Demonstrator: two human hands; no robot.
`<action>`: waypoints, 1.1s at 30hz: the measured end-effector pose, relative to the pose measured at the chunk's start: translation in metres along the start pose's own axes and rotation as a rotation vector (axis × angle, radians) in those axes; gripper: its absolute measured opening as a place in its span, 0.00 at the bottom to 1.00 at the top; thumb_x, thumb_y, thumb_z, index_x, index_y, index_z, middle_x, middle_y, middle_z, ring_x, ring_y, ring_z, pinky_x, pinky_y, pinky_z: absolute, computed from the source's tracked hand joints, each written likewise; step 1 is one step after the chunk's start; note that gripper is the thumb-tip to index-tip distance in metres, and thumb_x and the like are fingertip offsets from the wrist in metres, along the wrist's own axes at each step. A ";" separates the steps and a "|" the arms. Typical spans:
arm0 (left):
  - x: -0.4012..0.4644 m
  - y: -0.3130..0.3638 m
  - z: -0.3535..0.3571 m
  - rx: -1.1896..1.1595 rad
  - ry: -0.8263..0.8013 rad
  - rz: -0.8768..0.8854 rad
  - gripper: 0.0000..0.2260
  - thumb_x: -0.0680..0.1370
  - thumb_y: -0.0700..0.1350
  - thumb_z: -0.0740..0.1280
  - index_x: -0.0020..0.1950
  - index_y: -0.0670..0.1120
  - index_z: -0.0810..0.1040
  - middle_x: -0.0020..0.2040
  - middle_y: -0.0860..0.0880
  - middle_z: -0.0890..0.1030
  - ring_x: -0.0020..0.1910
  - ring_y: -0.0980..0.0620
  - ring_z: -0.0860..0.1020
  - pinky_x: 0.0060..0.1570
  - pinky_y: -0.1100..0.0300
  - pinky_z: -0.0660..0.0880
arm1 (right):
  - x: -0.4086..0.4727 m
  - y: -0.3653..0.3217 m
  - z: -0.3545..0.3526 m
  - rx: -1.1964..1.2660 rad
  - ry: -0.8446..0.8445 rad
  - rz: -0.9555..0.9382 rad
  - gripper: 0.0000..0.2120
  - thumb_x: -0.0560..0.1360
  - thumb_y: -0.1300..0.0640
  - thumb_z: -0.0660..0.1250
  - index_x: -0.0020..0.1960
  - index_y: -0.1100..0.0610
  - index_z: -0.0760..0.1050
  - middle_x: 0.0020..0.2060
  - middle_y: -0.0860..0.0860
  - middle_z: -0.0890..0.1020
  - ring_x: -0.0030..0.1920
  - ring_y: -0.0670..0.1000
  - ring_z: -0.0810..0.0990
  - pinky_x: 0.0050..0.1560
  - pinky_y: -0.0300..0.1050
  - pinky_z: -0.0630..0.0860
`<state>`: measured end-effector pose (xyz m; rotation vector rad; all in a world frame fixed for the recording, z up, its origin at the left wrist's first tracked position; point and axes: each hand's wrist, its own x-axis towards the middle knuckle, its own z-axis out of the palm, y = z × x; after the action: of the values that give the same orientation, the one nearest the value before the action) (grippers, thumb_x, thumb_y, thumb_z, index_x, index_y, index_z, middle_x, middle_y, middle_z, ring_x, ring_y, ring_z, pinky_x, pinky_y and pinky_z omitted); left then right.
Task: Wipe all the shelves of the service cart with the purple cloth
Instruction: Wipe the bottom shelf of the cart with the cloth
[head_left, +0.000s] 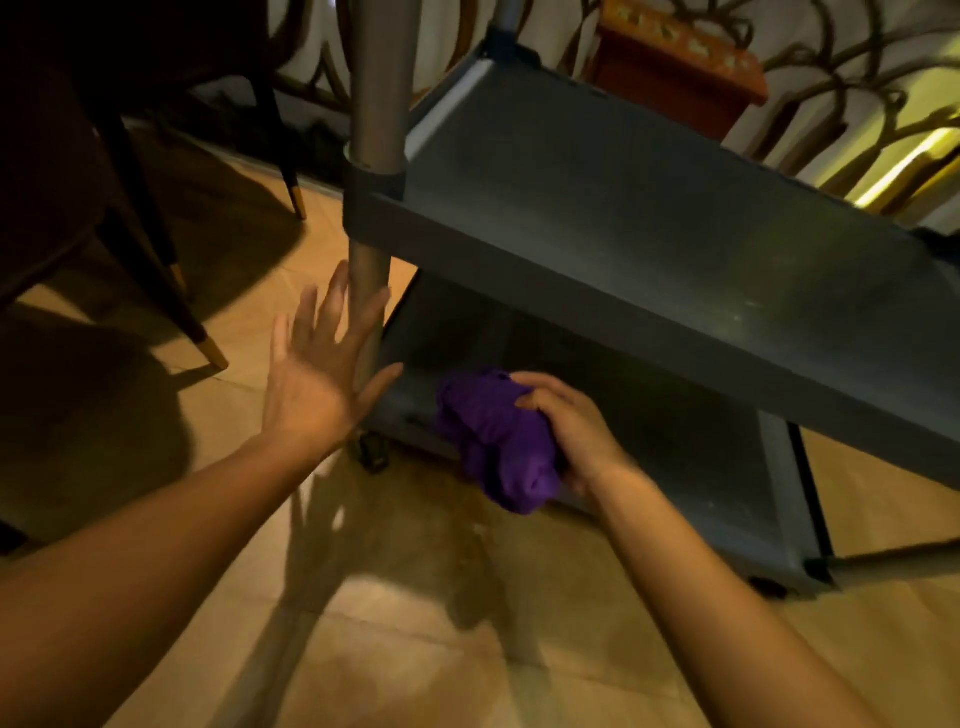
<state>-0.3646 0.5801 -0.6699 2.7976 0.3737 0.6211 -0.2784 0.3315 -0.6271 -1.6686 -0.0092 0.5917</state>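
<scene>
Warm light is falling across a tan tiled floor (415, 649), with dark chair legs (156, 270) standing at the left and a patterned wall running along the far side. The grey service cart (623, 218) is filling the right of the view, its middle shelf (649, 249) lying bare and tilted across the frame, and the bottom shelf (691, 447) sitting in shadow beneath it. The right hand (566, 431) is gripping the purple cloth (498, 441), fingers curled tight around a bunched wad that is hanging at the near left edge of the bottom shelf; whether the cloth is actually touching the shelf there is hard to tell in the dimness. The left hand (317, 374) is spread wide and empty, its fingertips reaching the grey corner post (371, 156) as if to steady the cart. The bottom shelf is stretching away to the right and far from the cloth, its long axis running left to right, so the right hand is the nearer one and the likely stroke seems to be a push inward and rightward along that surface.
</scene>
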 end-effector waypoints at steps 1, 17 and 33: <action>0.002 -0.005 0.014 -0.013 0.049 0.005 0.34 0.79 0.65 0.57 0.81 0.57 0.49 0.82 0.46 0.47 0.80 0.41 0.50 0.74 0.35 0.55 | 0.014 0.018 -0.005 0.065 0.031 -0.015 0.12 0.76 0.68 0.64 0.51 0.56 0.83 0.45 0.52 0.87 0.49 0.52 0.83 0.55 0.46 0.80; 0.014 0.009 0.089 -0.090 0.190 -0.140 0.30 0.77 0.53 0.69 0.76 0.57 0.61 0.79 0.36 0.53 0.67 0.32 0.70 0.60 0.40 0.75 | 0.154 0.070 0.017 -0.240 0.271 -0.152 0.12 0.75 0.56 0.69 0.59 0.49 0.80 0.57 0.52 0.83 0.57 0.54 0.82 0.59 0.51 0.80; -0.004 0.000 0.117 -0.334 0.169 -0.224 0.18 0.83 0.57 0.57 0.70 0.52 0.73 0.73 0.38 0.63 0.63 0.37 0.73 0.55 0.46 0.77 | 0.171 0.132 0.104 -1.009 -0.007 -0.583 0.31 0.75 0.52 0.71 0.75 0.47 0.65 0.72 0.58 0.71 0.67 0.63 0.71 0.66 0.60 0.72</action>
<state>-0.3169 0.5568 -0.7738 2.3549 0.5509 0.7881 -0.2122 0.4584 -0.8194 -2.4716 -0.8963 0.1145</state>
